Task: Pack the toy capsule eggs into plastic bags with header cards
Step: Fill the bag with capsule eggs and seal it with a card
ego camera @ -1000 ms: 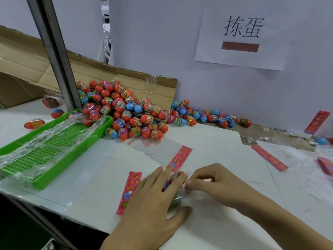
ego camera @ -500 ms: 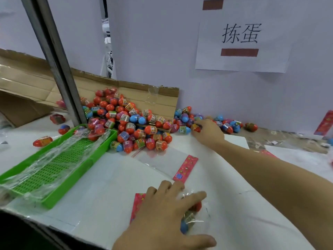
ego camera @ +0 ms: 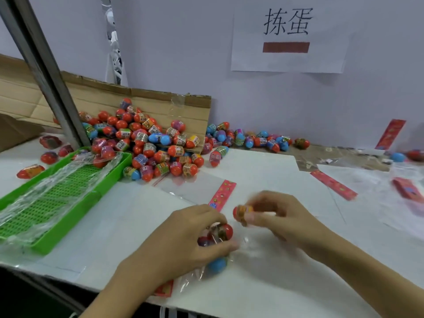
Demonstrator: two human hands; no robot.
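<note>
Clear plastic bag (ego camera: 213, 269) holding red and blue capsule eggs, left hand (ego camera: 183, 239) gripping it, right hand (ego camera: 282, 216) pinching red banded egg (ego camera: 241, 213), green tray (ego camera: 57, 198) holding crumpled film.

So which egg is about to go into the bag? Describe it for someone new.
Start at the big egg pile by the cardboard, then come down to the right hand. The egg pinched there is red with a yellow-orange band, the only one off the table and outside the bag.

Two bare forearms enter from bottom of frame. Left hand (ego camera: 183, 239), right hand (ego camera: 282, 216): no sleeves, rings or gloves.
</note>
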